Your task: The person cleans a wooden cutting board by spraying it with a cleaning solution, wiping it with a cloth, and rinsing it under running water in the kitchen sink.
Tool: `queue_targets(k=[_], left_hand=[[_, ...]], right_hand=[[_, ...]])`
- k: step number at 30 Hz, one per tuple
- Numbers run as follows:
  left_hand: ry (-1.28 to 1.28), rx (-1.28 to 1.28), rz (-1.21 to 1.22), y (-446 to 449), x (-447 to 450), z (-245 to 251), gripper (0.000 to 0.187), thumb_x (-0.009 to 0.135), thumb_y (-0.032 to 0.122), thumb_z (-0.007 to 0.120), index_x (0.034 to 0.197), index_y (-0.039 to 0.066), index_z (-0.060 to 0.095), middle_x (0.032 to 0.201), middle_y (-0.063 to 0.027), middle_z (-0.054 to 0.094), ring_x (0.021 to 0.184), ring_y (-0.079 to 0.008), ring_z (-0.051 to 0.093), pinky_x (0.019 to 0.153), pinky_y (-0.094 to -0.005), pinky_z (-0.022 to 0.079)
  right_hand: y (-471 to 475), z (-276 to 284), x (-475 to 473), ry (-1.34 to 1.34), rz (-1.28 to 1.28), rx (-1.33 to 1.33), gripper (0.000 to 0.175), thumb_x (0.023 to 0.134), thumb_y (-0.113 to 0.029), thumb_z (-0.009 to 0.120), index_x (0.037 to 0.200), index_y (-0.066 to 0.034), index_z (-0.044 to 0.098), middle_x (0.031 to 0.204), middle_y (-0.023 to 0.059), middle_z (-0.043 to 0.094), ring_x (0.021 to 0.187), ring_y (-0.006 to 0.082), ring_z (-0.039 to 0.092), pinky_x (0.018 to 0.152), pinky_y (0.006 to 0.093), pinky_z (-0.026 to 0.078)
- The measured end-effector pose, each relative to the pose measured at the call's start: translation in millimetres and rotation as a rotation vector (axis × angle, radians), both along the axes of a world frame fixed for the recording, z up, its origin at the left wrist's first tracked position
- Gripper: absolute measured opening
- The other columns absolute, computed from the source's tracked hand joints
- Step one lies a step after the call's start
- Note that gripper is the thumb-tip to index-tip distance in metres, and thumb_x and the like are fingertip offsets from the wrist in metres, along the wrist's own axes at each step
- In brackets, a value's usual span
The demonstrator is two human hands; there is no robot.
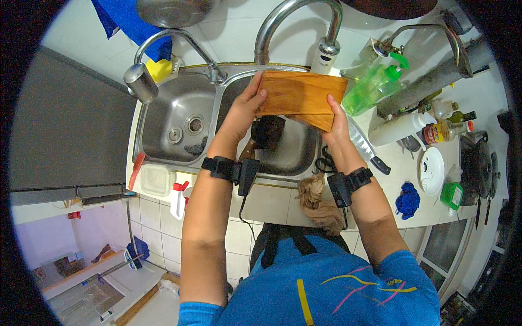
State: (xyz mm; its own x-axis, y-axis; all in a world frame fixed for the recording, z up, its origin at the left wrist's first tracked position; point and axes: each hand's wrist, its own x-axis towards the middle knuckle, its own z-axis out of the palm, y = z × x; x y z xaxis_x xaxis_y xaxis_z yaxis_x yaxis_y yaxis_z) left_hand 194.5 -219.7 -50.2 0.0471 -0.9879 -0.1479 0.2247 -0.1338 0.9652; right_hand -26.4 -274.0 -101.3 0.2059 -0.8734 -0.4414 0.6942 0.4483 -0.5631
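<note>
Both hands hold a varnished wooden block (pixel 299 93), shaped like a knife block, above the right sink basin (pixel 304 157). My left hand (pixel 246 104) grips its left end, just under the spout of the tall chrome faucet (pixel 263 38). At the lower right corner, my right hand (pixel 337 120) has its thumb on the front face. Below the block, a dark-bladed cleaver (pixel 268 132) with a wooden handle lies in the basin, partly hidden. A kitchen knife (pixel 363 142) with a black handle rests on the counter beside my right wrist. Black scissor handles (pixel 325 162) show at the basin's edge.
The left basin (pixel 163 118) has a second faucet (pixel 140 81) over it. A brown cloth (pixel 316 199) hangs at the counter's front edge. To the right stand a green soap bottle (pixel 369 89), a white bottle (pixel 397 128), a white bowl (pixel 432 171) and a blue scrubber (pixel 408 200).
</note>
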Motion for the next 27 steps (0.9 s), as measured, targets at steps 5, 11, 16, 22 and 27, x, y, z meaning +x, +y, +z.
queue_targets(k=[5,11,16,22,27], left_hand=[[-0.519,-0.263,-0.049,-5.3,-0.6,-8.5,0.053,0.092,0.009,0.053,0.141,0.004,0.034,0.148,-0.0163,0.029,0.133,-0.0241,0.035,0.106,-0.0296,0.029],[-0.458,-0.257,0.146,-9.9,-2.2,-1.0,0.046,0.09,0.009,0.056,0.133,-0.001,0.044,0.139,-0.0191,0.043,0.126,-0.0228,0.045,0.103,-0.0305,0.035],[-0.32,-0.143,0.498,10.3,-30.0,2.7,0.074,0.084,0.018,0.068,0.141,-0.002,0.024,0.132,-0.0206,0.044,0.118,-0.022,0.046,0.1,-0.0326,0.036],[0.374,-0.065,0.787,7.4,-53.2,-6.2,0.086,0.073,0.007,0.078,0.132,-0.001,0.017,0.119,-0.0165,0.045,0.11,-0.0238,0.047,0.097,-0.036,0.039],[0.262,-0.016,0.768,5.2,-52.7,-11.7,0.071,0.07,0.004,0.079,0.12,0.0,0.028,0.114,-0.015,0.048,0.103,-0.0222,0.051,0.09,-0.0348,0.045]], right_hand=[[4.0,-11.1,3.0,-0.049,0.004,0.042,0.055,0.08,-0.029,0.07,0.126,-0.008,0.048,0.123,0.0106,0.056,0.111,0.0305,0.054,0.096,0.0467,0.042],[11.6,-24.1,11.7,-0.086,-0.008,0.044,0.056,0.081,-0.031,0.069,0.128,-0.0096,0.046,0.125,0.0109,0.055,0.112,0.0315,0.053,0.097,0.0483,0.042],[10.9,-32.2,19.3,-0.146,0.02,-0.017,0.059,0.084,-0.037,0.064,0.131,-0.01,0.043,0.128,0.0117,0.053,0.116,0.0323,0.051,0.098,0.05,0.04],[30.8,-50.0,33.3,-0.145,0.085,-0.013,0.059,0.088,-0.039,0.058,0.135,-0.0107,0.039,0.135,0.0122,0.046,0.122,0.0323,0.045,0.102,0.0495,0.037],[37.2,-59.0,32.6,-0.268,0.171,0.132,0.053,0.09,-0.036,0.056,0.133,-0.0089,0.042,0.135,0.0131,0.046,0.122,0.0316,0.045,0.103,0.0465,0.036]])
